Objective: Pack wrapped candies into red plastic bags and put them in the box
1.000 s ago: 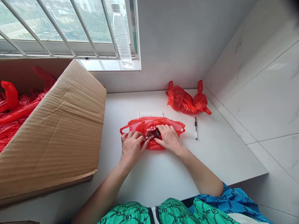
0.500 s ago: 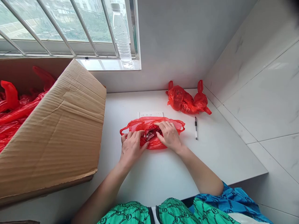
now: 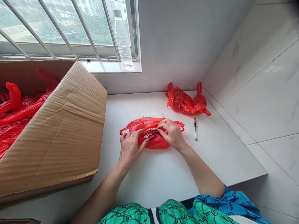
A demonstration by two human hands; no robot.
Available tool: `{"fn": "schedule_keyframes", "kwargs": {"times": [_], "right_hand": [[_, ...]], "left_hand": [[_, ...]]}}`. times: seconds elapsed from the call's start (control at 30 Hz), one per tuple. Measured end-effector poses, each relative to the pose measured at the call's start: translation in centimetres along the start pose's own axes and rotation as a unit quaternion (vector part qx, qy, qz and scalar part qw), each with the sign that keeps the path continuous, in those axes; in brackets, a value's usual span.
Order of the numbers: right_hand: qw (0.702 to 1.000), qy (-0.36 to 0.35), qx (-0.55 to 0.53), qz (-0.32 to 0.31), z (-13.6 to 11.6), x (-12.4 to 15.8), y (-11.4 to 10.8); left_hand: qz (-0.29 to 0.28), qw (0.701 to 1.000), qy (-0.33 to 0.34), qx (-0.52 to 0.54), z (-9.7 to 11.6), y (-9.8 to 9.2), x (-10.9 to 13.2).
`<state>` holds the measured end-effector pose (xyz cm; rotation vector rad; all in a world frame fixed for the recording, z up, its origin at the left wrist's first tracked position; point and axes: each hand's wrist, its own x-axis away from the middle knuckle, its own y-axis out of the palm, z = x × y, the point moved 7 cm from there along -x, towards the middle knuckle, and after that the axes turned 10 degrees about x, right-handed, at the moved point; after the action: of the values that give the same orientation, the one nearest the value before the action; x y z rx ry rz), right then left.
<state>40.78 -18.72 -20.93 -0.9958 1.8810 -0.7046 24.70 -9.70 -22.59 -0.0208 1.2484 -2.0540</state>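
A red plastic bag (image 3: pixel 154 143) lies flat on the white table (image 3: pixel 163 174) in front of me, its handles spread left and right. Small dark red packets (image 3: pixel 149 134) show through its middle. My left hand (image 3: pixel 130 147) rests on the bag's left part, fingers curled and pressing the plastic. My right hand (image 3: pixel 172 134) is on the right part, fingertips pinching the plastic over the packets. Both hands touch the bag.
A second filled red bag (image 3: pixel 187 102) sits at the back right. A black pen (image 3: pixel 195 128) lies right of my hand. A white slip (image 3: pixel 151 115) peeks behind the bag. A big cardboard box (image 3: pixel 58 133) full of red bags stands left. A water bottle (image 3: pixel 123 37) stands on the windowsill.
My right hand has drawn the plastic leftward over the packets, so less of them shows. My left hand stayed nearly in place. The view shifted slightly down.
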Motion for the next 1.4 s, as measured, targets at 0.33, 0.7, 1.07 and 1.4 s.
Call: {"fn": "schedule_keyframes", "kwargs": {"times": [0.33, 0.7, 1.07, 1.4], "right_hand": [[0.927, 0.132, -0.322, -0.139, -0.6, 1.3, 1.4], [0.904, 0.121, -0.356, -0.204, -1.3, 1.4, 1.7], [0.913, 0.087, -0.258, -0.304, -1.6, 2.4, 1.0], [0.989, 0.094, -0.006, -0.117, 1.5, 0.9, -0.2]], "left_hand": [[0.049, 0.959, -0.051, 0.276, 0.7, -2.1, -0.1], [0.052, 0.910, -0.116, 0.395, 0.0, -1.8, 0.3], [0.022, 0.980, 0.062, 0.186, 1.9, -1.9, 0.1], [-0.027, 0.998, 0.049, -0.006, 0.6, -0.4, -0.1]]}}
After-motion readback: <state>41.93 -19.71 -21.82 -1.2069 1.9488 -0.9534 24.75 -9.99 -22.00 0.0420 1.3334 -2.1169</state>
